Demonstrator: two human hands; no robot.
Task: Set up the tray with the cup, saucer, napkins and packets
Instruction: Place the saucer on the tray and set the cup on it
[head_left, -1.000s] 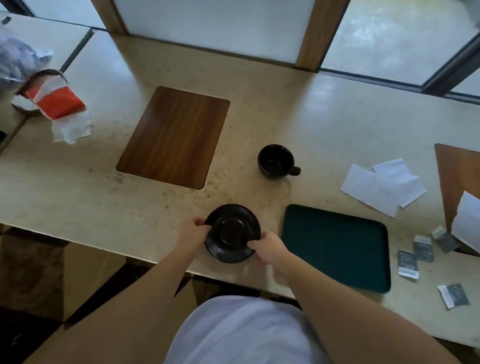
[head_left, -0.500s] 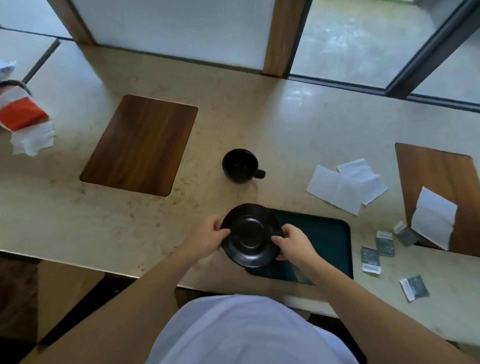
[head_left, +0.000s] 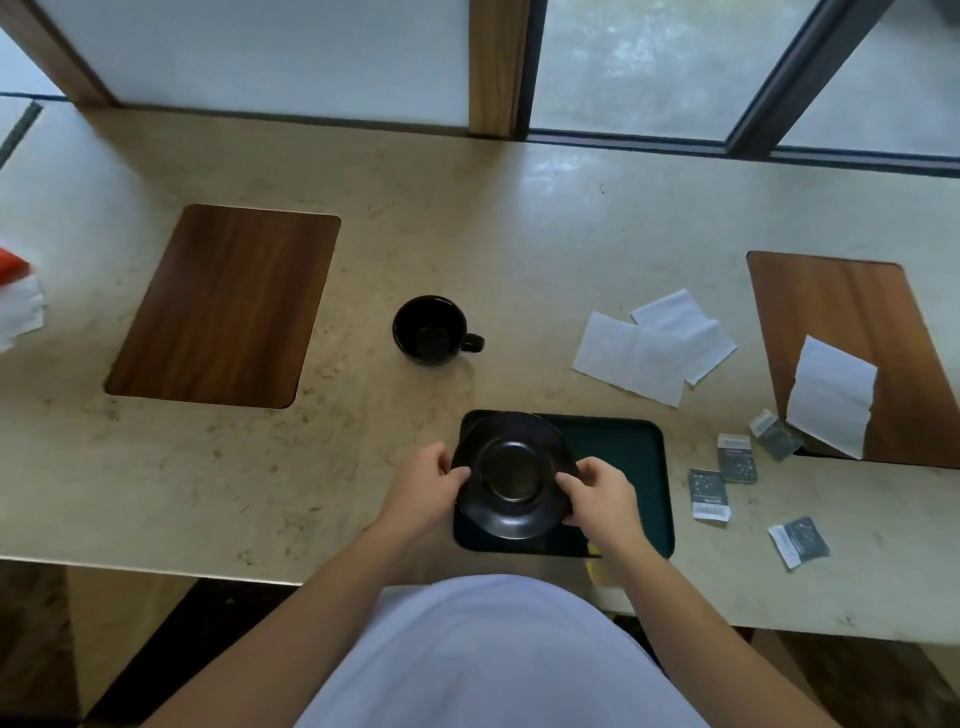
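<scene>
Both the left hand (head_left: 427, 486) and right hand (head_left: 601, 491) are gripping the saucer (head_left: 514, 474) by its rim over the tray's (head_left: 639, 467) left end, seemingly placing it; fetching the cup (head_left: 429, 329) beyond likely follows.

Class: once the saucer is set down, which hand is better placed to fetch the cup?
Probably the left hand: the cup stands on the counter beyond the saucer, up and left, nearer than to the right hand.

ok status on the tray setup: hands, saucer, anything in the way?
Left hand and right hand grip saucer over tray left end. Cup, napkins, packets off tray. Nothing blocking.
</scene>
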